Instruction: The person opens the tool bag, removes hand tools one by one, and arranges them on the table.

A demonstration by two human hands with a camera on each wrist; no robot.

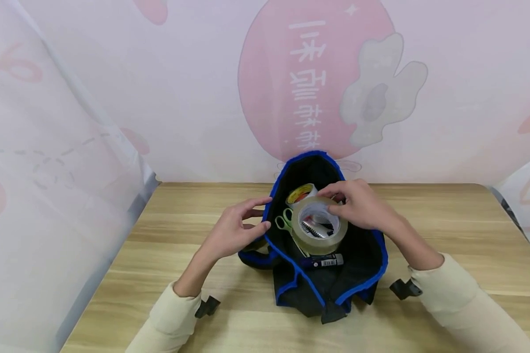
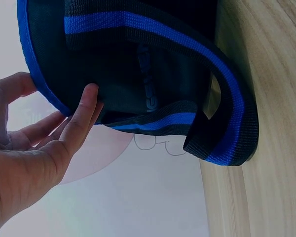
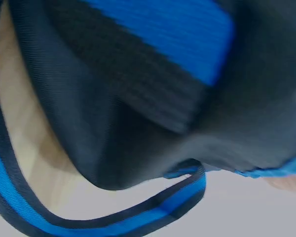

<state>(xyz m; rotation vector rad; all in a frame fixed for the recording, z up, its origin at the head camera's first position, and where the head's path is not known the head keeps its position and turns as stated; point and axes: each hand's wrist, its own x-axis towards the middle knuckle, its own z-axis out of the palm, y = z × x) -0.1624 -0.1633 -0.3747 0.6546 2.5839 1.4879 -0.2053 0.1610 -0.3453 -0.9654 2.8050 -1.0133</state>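
Note:
A black bag with blue trim [image 1: 318, 164] stands with its mouth spread on the table. My left hand [image 1: 235, 228] touches its left rim with fairly straight fingers; the left wrist view shows that hand [image 2: 44, 143] against the bag's outer side [image 2: 113, 74]. Inside the mouth, my right hand [image 1: 359, 203] grips a roll of clear packing tape [image 1: 320, 245], thumb in the ring. Beside this roll are a smaller tape roll [image 1: 302, 195], green-handled scissors [image 1: 284, 220] and a dark blue tube with a label [image 1: 322, 261]. A silvery toothed item [image 1: 318, 227] shows through the ring, partly hidden.
A blue-striped strap [image 2: 227, 118] loops out from the bag's left side. Another strap [image 3: 113, 227] curves below the bag in the right wrist view. The wooden table [image 1: 159, 255] ends at a printed cloth backdrop [image 1: 194, 98].

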